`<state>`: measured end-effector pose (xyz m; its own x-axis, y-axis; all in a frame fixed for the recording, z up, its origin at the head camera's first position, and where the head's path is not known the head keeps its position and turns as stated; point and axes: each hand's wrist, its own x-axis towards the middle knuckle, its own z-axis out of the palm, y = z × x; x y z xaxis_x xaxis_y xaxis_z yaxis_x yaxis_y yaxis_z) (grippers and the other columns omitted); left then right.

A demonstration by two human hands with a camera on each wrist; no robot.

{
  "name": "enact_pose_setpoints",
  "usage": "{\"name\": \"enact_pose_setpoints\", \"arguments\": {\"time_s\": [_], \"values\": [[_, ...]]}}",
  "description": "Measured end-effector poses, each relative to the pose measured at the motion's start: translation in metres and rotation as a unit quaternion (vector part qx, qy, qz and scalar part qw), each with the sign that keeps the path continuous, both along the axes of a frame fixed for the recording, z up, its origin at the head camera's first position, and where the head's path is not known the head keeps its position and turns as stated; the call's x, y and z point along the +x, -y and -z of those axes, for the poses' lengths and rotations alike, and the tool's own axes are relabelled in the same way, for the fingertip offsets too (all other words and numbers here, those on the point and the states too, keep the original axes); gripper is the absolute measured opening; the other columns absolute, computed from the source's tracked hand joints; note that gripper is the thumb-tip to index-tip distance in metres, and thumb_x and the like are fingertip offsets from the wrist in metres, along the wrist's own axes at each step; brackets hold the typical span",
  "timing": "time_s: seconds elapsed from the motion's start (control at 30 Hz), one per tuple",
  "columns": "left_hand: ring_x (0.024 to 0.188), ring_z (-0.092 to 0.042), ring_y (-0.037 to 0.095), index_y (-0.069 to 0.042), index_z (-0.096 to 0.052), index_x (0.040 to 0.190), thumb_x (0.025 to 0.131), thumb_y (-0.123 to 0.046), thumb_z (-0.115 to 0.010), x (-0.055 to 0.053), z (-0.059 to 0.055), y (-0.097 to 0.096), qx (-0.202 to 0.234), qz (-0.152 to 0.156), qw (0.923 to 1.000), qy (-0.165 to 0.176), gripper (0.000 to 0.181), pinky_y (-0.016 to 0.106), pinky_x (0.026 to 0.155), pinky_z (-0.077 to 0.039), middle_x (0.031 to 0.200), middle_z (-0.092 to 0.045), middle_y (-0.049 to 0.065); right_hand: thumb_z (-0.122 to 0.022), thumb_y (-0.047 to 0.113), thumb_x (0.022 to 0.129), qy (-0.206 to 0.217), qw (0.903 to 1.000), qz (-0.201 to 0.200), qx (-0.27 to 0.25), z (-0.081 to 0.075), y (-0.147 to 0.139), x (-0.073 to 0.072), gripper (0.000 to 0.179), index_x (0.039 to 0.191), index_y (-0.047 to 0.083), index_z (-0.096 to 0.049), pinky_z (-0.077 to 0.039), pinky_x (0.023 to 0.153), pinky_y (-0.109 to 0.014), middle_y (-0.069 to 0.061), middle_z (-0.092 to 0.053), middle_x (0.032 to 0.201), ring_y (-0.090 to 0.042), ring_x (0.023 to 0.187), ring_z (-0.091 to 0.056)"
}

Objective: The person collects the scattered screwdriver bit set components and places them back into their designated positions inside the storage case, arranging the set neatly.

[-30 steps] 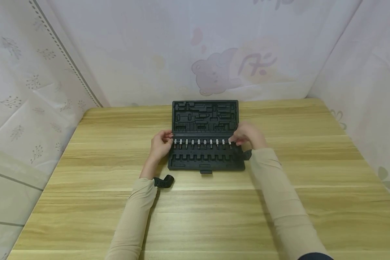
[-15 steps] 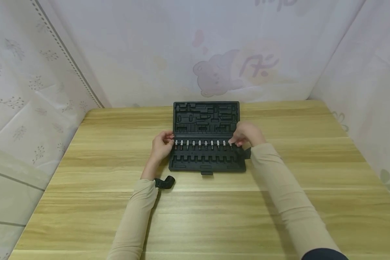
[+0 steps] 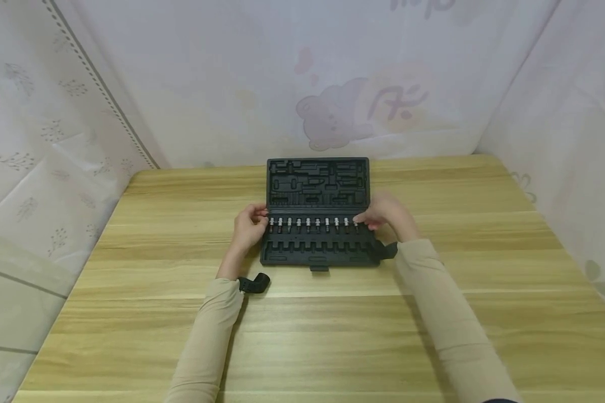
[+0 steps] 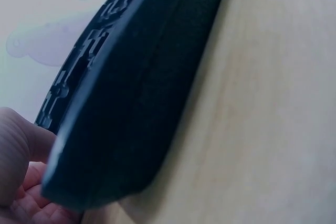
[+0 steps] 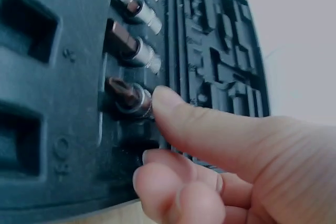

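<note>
A black plastic socket case (image 3: 320,260) lies unfolded on the table, its lid leaning back. One row of silver bit sockets (image 3: 308,222) sits in its base. At the case's left end, my left hand (image 3: 251,225) grips the edge; the left wrist view shows the thumb (image 4: 37,142) against the case wall (image 4: 126,87) and curled fingers below. My right hand (image 3: 383,212) is at the row's right end. There its thumb (image 5: 194,124) presses the silver end of the last bit socket (image 5: 131,98), while the other fingers curl below, apart from it.
Moulded recesses (image 3: 310,246) run along the case's front half, with a latch tab (image 3: 319,268) at the front edge. A black wrist mount (image 3: 256,282) sticks out from the left cuff. Patterned cloth (image 3: 222,84) hangs behind the wooden table (image 3: 302,347).
My right wrist and forearm have shifted slightly down and to the right, while the thumb stays at the last socket. My left hand keeps its place on the case edge.
</note>
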<state>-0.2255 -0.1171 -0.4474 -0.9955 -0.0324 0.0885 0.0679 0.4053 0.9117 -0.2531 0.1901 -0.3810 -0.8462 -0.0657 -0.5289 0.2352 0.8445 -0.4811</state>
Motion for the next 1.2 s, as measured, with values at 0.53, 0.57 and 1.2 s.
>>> {"name": "enact_pose_setpoints", "arguments": {"time_s": [0.53, 0.57, 1.2], "values": [[0.091, -0.058, 0.031, 0.010, -0.058, 0.115, 0.084, 0.009, -0.052, 0.000, 0.001, -0.001, -0.004, -0.006, 1.0000, -0.005, 0.031, 0.035, 0.081, -0.046, 0.102, -0.062, 0.023, -0.068, 0.021, 0.084, -0.054, 0.9981, 0.007, -0.029, -0.011, -0.025, 0.025, 0.028, 0.066, -0.001, -0.064, -0.049, 0.075, -0.040, -0.004, -0.062, 0.056, -0.020, 0.058, -0.063], [0.091, -0.058, 0.032, 0.010, -0.058, 0.115, 0.084, 0.009, -0.052, 0.001, 0.001, -0.001, -0.006, -0.006, 0.9999, -0.006, 0.031, 0.035, 0.080, -0.046, 0.102, -0.063, 0.023, -0.067, 0.020, 0.084, -0.057, 0.9979, 0.008, -0.030, -0.011, -0.027, 0.026, 0.028, 0.069, -0.003, -0.065, -0.048, 0.078, -0.043, -0.004, -0.063, 0.057, -0.021, 0.060, -0.064], [0.091, -0.058, 0.031, 0.008, -0.059, 0.115, 0.084, 0.008, -0.053, 0.002, -0.003, -0.002, -0.008, -0.007, 0.9999, -0.002, 0.032, 0.035, 0.079, -0.046, 0.102, -0.063, 0.022, -0.061, 0.012, 0.086, -0.076, 0.9963, -0.015, -0.039, -0.015, -0.067, 0.053, 0.024, 0.082, -0.010, -0.068, -0.048, 0.061, -0.028, -0.004, -0.063, 0.059, -0.017, 0.057, -0.059]]}}
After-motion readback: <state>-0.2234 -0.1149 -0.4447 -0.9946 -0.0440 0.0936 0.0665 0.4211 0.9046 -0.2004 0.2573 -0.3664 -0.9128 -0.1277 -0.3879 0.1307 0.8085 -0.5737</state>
